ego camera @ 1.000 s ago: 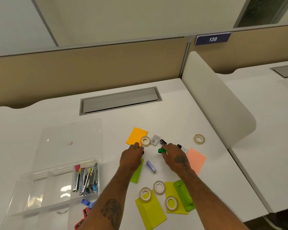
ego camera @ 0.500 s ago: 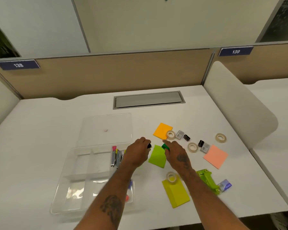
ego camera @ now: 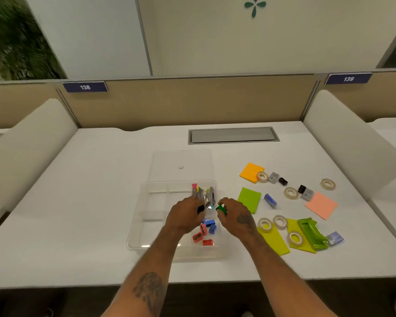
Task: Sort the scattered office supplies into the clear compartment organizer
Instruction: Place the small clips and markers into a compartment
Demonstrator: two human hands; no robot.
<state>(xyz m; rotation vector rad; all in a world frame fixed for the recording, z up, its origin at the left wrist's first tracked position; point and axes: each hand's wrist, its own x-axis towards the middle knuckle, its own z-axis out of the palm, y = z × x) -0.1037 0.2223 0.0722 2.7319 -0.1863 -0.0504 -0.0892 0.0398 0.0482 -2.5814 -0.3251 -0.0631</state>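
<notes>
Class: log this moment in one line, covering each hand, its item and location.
left hand: holds black item | right hand: holds green item | location: organizer right side | tape rolls: unsorted on desk

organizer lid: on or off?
Off. The clear lid lies flat on the desk behind the organizer, leaving its compartments uncovered.

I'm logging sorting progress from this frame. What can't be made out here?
Head view: black item in the left hand, mostly covered by its fingers; kind unclear.
Green item in the right hand, partly covered by fingers.
Organizer floor under the left forearm, hidden.
Print on grey box, too small.
</notes>
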